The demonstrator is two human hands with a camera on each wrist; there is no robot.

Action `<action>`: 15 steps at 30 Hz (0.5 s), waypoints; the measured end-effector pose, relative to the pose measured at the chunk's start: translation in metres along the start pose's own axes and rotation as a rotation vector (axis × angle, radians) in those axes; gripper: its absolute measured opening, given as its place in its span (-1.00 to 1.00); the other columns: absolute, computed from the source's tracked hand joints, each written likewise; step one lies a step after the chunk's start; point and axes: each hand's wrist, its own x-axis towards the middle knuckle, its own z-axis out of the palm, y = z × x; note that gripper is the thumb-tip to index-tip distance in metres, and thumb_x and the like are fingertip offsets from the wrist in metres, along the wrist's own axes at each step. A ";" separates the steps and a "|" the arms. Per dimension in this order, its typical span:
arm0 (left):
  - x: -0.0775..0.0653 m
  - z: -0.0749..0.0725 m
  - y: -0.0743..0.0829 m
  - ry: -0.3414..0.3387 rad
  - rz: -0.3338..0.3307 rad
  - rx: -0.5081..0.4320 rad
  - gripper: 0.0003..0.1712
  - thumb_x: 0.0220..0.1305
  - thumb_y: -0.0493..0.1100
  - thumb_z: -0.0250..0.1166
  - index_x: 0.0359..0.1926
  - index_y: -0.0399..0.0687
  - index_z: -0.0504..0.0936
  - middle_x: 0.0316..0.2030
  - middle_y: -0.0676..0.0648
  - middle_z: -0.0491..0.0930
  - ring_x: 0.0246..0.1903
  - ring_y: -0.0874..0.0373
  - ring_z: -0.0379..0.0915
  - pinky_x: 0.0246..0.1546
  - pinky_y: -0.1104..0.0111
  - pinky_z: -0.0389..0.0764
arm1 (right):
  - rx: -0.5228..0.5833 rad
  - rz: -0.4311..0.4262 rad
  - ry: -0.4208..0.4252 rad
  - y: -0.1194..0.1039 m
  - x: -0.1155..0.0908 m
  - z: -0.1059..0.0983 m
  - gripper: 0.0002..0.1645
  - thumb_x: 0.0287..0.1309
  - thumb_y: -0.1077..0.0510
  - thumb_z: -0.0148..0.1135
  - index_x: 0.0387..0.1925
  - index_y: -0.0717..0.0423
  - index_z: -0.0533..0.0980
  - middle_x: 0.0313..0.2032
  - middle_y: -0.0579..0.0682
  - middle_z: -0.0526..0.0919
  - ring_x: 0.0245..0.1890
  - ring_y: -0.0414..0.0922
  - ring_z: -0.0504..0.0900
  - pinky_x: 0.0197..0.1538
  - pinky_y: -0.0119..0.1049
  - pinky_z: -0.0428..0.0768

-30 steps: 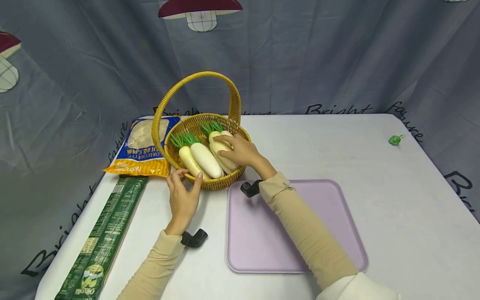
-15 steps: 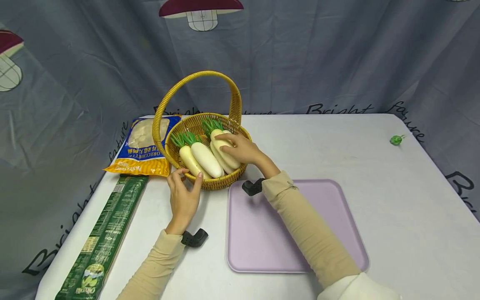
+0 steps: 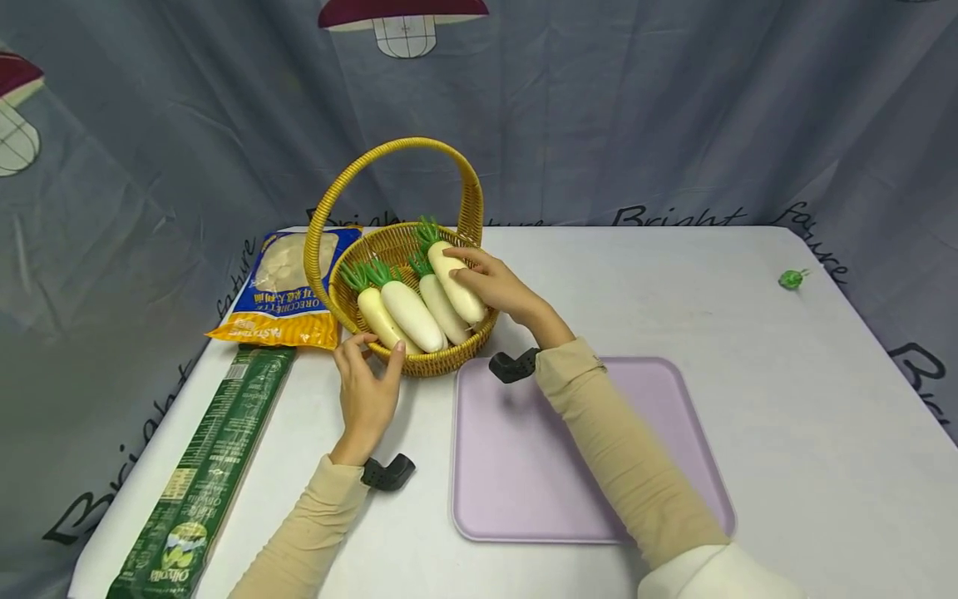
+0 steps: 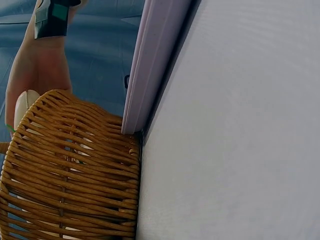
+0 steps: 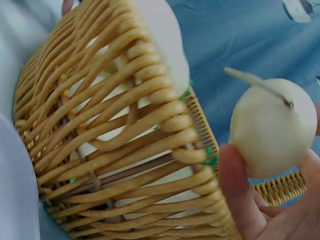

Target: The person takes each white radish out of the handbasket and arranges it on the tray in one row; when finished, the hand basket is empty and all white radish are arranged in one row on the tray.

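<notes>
A yellow wicker basket (image 3: 441,363) with a tall arched handle holds several white radishes (image 3: 410,316) with green tops. My right hand (image 3: 503,289) grips one white radish (image 3: 458,287) at the basket's right side, above the others. In the right wrist view, fingers and thumb close around this radish (image 5: 272,130), whose thin root tip faces the camera. My left hand (image 3: 367,395) holds the basket's front rim, thumb and curled fingers spread along it. The left wrist view shows the woven wall (image 4: 70,170) close up, without the left hand.
A lilac tray (image 3: 539,491) lies right of the basket, under the right forearm. Left of the basket are a blue and orange pasta bag (image 3: 288,287) and a long green packet (image 3: 209,466). A small green object (image 3: 792,279) sits at the far right of the white table (image 3: 816,416).
My right hand has moved slightly up and right with the gripped radish, which separates from the one beneath it. My left hand stays at the basket rim.
</notes>
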 end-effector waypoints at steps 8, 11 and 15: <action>-0.001 -0.001 -0.002 -0.005 -0.013 0.002 -0.48 0.17 0.20 0.13 -0.02 -0.02 0.25 0.04 -0.19 0.17 -0.04 -0.09 0.34 -0.24 0.14 0.40 | 0.403 0.053 -0.044 0.003 -0.009 -0.007 -0.49 0.29 -0.02 -0.06 0.26 -0.29 0.18 0.24 -0.01 0.27 0.05 -0.05 0.48 -0.12 -0.21 0.54; -0.001 -0.001 -0.003 -0.006 -0.009 -0.003 -0.48 0.17 0.20 0.13 -0.02 -0.01 0.24 0.03 -0.19 0.18 -0.04 -0.10 0.34 -0.24 0.14 0.40 | 0.508 0.062 -0.049 0.001 -0.020 -0.009 -0.48 0.28 0.00 -0.04 0.26 -0.29 0.16 0.22 0.04 0.28 0.02 -0.06 0.52 -0.12 -0.21 0.55; 0.001 0.000 -0.002 -0.013 0.005 -0.010 -0.47 0.18 0.20 0.12 -0.02 -0.02 0.24 0.03 -0.20 0.17 -0.03 -0.11 0.34 -0.23 0.14 0.41 | 0.537 0.044 -0.056 -0.006 -0.042 -0.012 -0.45 0.27 0.03 -0.02 0.26 -0.25 0.13 0.22 0.07 0.25 0.03 -0.07 0.49 -0.13 -0.20 0.54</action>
